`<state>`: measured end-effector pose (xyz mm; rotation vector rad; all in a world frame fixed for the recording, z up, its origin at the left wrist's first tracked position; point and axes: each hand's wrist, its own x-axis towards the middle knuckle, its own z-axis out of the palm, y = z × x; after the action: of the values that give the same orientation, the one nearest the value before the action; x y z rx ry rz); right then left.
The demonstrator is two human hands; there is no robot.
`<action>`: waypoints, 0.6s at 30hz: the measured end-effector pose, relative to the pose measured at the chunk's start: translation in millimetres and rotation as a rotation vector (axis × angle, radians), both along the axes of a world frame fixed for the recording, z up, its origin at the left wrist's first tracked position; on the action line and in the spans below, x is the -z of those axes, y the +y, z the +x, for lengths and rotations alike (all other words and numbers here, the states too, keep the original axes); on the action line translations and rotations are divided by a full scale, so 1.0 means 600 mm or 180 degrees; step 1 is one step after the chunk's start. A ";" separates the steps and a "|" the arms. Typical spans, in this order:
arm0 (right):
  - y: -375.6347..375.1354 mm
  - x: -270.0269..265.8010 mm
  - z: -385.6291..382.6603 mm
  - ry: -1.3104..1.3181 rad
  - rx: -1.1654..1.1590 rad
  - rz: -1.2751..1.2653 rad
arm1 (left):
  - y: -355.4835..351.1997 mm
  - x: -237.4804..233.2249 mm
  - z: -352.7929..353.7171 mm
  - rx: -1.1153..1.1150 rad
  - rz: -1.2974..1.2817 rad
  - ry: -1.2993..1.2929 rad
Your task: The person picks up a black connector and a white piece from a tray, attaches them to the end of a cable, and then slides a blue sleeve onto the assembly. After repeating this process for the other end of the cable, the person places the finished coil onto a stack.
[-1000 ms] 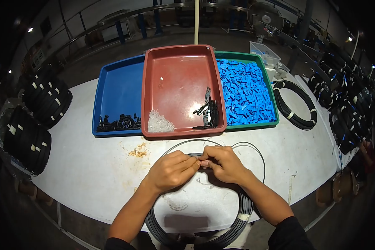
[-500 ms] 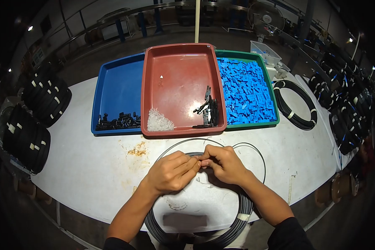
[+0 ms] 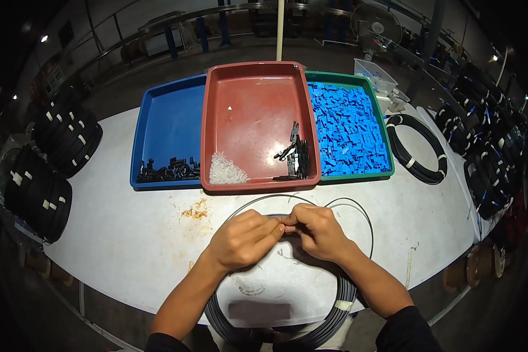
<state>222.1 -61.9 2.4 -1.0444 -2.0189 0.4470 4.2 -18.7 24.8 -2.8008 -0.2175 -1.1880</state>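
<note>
Both hands meet over the near middle of the white table. The left hand is curled, its thumb and fingertips pinched together and pointing right. The right hand is curled too, its fingertips pressed against those of the left. Between them they grip a thin grey cable, which arcs out from the pinch, loops over the table just beyond the knuckles and swings round the right wrist. The bit held at the fingertips is too hidden to make out.

The cable runs from a dark coil lying flat under the hands and forearms, at the near edge of the table.

Just beyond the loop stand three trays side by side, touching. The blue tray holds small black pieces. The red tray holds clear bits and black clips. The green tray is full of blue pieces. A second black coil lies right of the green tray.
</note>
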 end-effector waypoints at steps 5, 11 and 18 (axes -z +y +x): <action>0.005 -0.014 -0.009 -0.0036 -0.0090 0.0266 | 0.004 0.016 0.004 -0.0014 -0.0937 -0.0500; 0.003 -0.021 -0.007 -0.0551 -0.0013 0.1673 | -0.008 0.013 0.007 -0.0224 -0.3252 -0.0916; -0.002 -0.010 -0.012 0.0500 -0.0053 -0.0336 | 0.003 0.015 0.003 0.0011 -0.0263 -0.0307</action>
<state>215.1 -62.9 8.7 -1.0233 -1.8827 0.6306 5.9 -16.9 15.8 -2.8167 -0.2752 -1.3465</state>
